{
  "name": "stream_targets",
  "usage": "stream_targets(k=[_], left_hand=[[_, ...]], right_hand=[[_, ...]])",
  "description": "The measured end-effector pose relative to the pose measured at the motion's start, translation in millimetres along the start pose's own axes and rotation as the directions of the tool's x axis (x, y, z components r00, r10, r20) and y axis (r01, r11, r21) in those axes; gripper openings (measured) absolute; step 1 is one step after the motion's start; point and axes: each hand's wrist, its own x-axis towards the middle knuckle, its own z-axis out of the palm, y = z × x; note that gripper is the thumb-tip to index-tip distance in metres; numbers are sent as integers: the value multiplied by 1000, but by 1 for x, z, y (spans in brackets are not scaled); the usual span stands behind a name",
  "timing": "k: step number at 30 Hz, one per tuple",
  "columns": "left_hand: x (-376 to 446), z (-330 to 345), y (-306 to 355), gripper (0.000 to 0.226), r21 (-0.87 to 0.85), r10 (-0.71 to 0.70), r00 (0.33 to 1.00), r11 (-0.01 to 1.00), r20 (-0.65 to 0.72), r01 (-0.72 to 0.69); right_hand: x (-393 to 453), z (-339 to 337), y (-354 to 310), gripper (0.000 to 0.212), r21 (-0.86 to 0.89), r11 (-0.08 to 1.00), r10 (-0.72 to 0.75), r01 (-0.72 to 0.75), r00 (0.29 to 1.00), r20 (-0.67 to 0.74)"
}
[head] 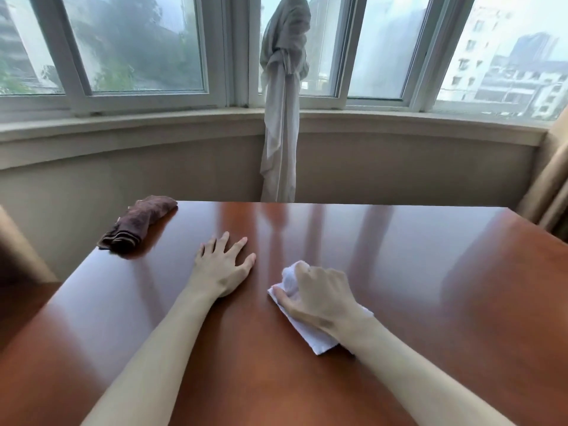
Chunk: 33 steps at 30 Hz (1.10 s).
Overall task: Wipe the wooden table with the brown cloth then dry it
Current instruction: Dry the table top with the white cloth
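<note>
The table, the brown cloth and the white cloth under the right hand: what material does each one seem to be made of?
Table: wood or wood veneer by its reddish-brown colour, with a glossy lacquer finish, since it mirrors the windows.
Brown cloth: looks like terry towel, with a fuzzy pile and woven stripes at one end.
White cloth: thin soft fabric, bunched under the right hand; the weave is too fine to tell.

Windows (132, 44): we see a curved row of white-framed panes, hazy daylight behind them.
Outside: we make out trees at left and pale buildings (507, 72) at right.
Sill (399, 124): a beige ledge follows the curve.
Wall (399, 170): plain beige below the ledge.
Curtains: we see a grey-white one (281, 118) knotted at centre, a tan one (550, 186) at right.
</note>
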Motion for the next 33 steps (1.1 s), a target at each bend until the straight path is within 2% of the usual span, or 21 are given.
stream_targets(k=[2,5,9,11,15,20,24,30,33], left_hand=[[-1,0,-1,69,0,2,1000,1000,5,-2],[-1,4,-2,70,-5,9,1000,1000,-15,-9],[-2,7,-4,76,0,21,998,1000,-53,-21],[-1,9,-4,80,11,23,997,1000,-75,-22],[-1,12,0,74,5,7,992,1000,-124,-6],[3,14,-6,72,-17,-8,993,1000,-120,6],[4,10,-5,72,-27,-9,996,1000,-92,6],[4,3,-2,66,-12,8,999,1000,-52,-9],[1,0,-1,66,-7,3,1000,1000,-20,-3]], right_hand=[[-31,3,-9,58,-31,999,-22,21,998,-56],[-20,2,-5,52,-16,1000,-2,1,997,-76],[64,11,21,36,54,996,79,-75,994,-75],[117,25,40,37,58,991,128,-123,987,-95],[231,52,73,39,6,987,162,-164,969,-184],[306,74,69,40,3,979,201,-202,971,-130],[263,65,54,46,20,991,137,-136,984,-114],[111,10,8,43,99,995,8,-23,988,151],[24,-6,-14,48,97,993,-72,63,993,95]])
